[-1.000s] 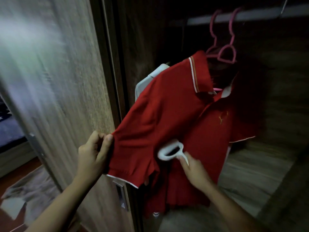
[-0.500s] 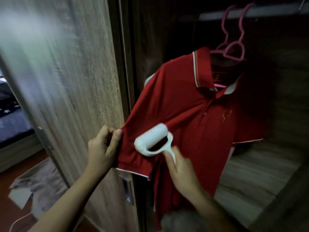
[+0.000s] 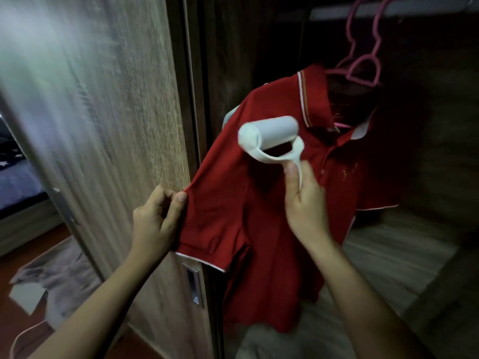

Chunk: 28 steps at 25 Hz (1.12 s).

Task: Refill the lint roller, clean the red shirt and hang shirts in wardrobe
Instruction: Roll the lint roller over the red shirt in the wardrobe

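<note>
A light wood-grain wardrobe door (image 3: pixel 103 125) stands open, a recessed metal handle (image 3: pixel 194 287) low on its edge. Right of the door, the dim interior shows a rail (image 3: pixel 420 7) above and a pale shelf (image 3: pixel 388 257) below. Left of it: reddish floor (image 3: pixel 15 330), a grey cloth (image 3: pixel 57 275), a dark-blue bed (image 3: pixel 18 182).

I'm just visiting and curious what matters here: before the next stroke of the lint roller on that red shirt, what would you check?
1. Left hand pinches the sleeve of the red polo shirt, pulling it flat: ok.
2. Right hand grips the lint roller by its handle: ok.
3. Roller pressed against the fabric: cannot tell.
4. Shirt hangs on a pink hanger from the wardrobe rail: ok.
5. Roller sheet clean: cannot tell, blurred.
</note>
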Tool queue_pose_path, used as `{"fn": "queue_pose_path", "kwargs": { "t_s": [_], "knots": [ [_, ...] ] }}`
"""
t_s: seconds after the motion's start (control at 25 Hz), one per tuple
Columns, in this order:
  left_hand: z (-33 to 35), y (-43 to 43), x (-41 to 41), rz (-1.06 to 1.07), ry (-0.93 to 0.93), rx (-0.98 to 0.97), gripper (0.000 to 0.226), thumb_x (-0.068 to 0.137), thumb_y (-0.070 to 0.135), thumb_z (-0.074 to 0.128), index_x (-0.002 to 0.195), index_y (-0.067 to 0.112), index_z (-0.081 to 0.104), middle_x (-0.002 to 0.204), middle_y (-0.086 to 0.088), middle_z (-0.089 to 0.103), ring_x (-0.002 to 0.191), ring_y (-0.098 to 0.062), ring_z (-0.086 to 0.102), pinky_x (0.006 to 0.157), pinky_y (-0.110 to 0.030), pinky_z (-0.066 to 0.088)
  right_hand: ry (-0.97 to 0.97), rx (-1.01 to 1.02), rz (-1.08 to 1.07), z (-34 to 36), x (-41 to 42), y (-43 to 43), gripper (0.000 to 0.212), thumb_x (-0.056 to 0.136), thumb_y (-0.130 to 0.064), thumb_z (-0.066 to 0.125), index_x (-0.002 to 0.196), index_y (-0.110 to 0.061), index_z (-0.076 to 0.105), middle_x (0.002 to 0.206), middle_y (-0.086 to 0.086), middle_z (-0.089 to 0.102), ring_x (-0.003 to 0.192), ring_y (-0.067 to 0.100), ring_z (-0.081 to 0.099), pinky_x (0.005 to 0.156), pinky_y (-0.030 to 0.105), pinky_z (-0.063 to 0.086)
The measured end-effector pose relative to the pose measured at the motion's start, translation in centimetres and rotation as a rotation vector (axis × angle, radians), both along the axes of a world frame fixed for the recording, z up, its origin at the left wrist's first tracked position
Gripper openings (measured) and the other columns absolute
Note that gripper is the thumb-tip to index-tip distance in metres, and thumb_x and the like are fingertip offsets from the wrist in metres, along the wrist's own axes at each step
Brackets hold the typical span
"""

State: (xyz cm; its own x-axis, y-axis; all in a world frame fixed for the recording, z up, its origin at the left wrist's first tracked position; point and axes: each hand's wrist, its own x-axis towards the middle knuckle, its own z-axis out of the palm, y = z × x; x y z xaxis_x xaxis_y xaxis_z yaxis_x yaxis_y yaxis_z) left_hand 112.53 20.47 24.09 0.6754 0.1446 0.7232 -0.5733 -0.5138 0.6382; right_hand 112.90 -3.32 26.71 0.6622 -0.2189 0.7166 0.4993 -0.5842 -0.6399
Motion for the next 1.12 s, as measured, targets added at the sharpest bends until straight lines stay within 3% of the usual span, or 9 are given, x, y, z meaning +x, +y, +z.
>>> {"fn": "queue_pose_path", "kwargs": {
  "t_s": [0.2, 0.36, 0.56, 0.6, 0.68, 0.8, 0.92, 1.04, 1.12],
  "knots": [
    [0.0, 0.1, 0.1, 0.002, -0.012, 0.019, 0.018, 0.085, 0.048, 0.046, 0.069, 0.041, 0.047, 0.064, 0.017, 0.057, 0.05, 0.001, 0.045, 0.048, -0.011, 0.032, 0.197, -0.169, -0.19, -10.3, 2.4, -1.7, 0.052, 0.089, -0.052, 0.03, 0.106, -0.007, 0.05, 0.074, 0.027, 0.066, 0.067, 0.046, 0.063, 0.052, 0.042, 0.044],
    [-0.2, 0.2, 0.3, 0.017, -0.039, 0.04, 0.023, 0.087, 0.044, 0.045, 0.067, 0.031, 0.041, 0.063, 0.022, 0.055, 0.051, 0.005, 0.045, 0.049, -0.009, 0.032, 0.51, -0.258, -0.251, -19.1, 3.5, -1.8, 0.037, 0.094, -0.039, 0.041, 0.108, -0.006, 0.05, 0.083, 0.029, 0.068, 0.076, 0.048, 0.064, 0.062, 0.048, 0.048],
    [-0.5, 0.1, 0.3, 0.06, -0.082, 0.069, 0.025, 0.09, 0.039, 0.045, 0.069, 0.028, 0.038, 0.059, 0.015, 0.051, 0.053, 0.007, 0.044, 0.054, -0.008, 0.031, 0.818, -0.316, -0.287, -26.7, 4.7, -2.3, 0.064, 0.091, -0.059, 0.025, 0.119, -0.007, 0.051, 0.093, 0.029, 0.068, 0.085, 0.045, 0.065, 0.073, 0.046, 0.051],
    [-0.5, 0.1, 0.4, 0.054, -0.085, 0.067, 0.024, 0.091, 0.037, 0.046, 0.071, 0.025, 0.04, 0.057, 0.011, 0.047, 0.053, 0.006, 0.043, 0.053, -0.01, 0.031, 0.825, -0.318, -0.258, -27.7, 4.6, -2.5, 0.071, 0.092, -0.06, 0.018, 0.12, -0.005, 0.052, 0.093, 0.029, 0.068, 0.083, 0.044, 0.066, 0.071, 0.045, 0.053],
    [-0.4, 0.2, 0.5, 0.049, -0.079, 0.075, 0.024, 0.091, 0.035, 0.046, 0.071, 0.024, 0.04, 0.055, 0.006, 0.04, 0.053, 0.004, 0.041, 0.053, -0.012, 0.031, 0.925, -0.441, -0.056, -30.1, 4.6, -3.5, 0.084, 0.093, -0.059, 0.008, 0.103, 0.002, 0.065, 0.069, 0.027, 0.068, 0.055, 0.039, 0.066, 0.048, 0.038, 0.054],
    [-0.1, 0.3, 0.4, 0.024, -0.058, 0.079, 0.022, 0.09, 0.037, 0.046, 0.07, 0.032, 0.038, 0.058, 0.001, 0.043, 0.052, 0.001, 0.04, 0.052, -0.015, 0.031, 0.813, -0.461, -0.037, -31.2, 4.3, -4.2, 0.08, 0.097, -0.053, 0.012, 0.086, 0.001, 0.07, 0.046, 0.02, 0.06, 0.034, 0.033, 0.056, 0.035, 0.03, 0.046],
    [-0.1, 0.3, 0.3, 0.033, -0.038, 0.073, 0.022, 0.09, 0.038, 0.046, 0.07, 0.031, 0.039, 0.053, -0.001, 0.039, 0.052, -0.003, 0.04, 0.05, -0.019, 0.032, 0.652, -0.215, -0.152, -23.5, 3.2, -3.7, 0.075, 0.087, -0.065, 0.017, 0.096, -0.004, 0.06, 0.062, 0.027, 0.063, 0.054, 0.043, 0.063, 0.049, 0.04, 0.047],
    [-0.2, 0.0, 0.2, 0.047, -0.034, 0.06, 0.022, 0.089, 0.038, 0.046, 0.07, 0.029, 0.04, 0.063, -0.011, 0.045, 0.053, -0.006, 0.042, 0.05, -0.021, 0.033, 0.357, -0.069, -0.291, -14.3, 3.0, -5.1, 0.043, 0.093, -0.042, 0.034, 0.097, -0.002, 0.05, 0.076, 0.032, 0.063, 0.066, 0.047, 0.062, 0.057, 0.044, 0.044],
    [-0.3, -0.1, 0.3, 0.048, -0.026, 0.036, 0.023, 0.089, 0.041, 0.046, 0.069, 0.031, 0.04, 0.069, -0.001, 0.051, 0.052, -0.004, 0.043, 0.05, -0.02, 0.033, 0.132, 0.032, -0.342, -8.6, 3.1, -6.4, 0.035, 0.096, -0.031, 0.035, 0.098, 0.001, 0.05, 0.076, 0.025, 0.061, 0.065, 0.037, 0.058, 0.059, 0.036, 0.036]
  ]
}}
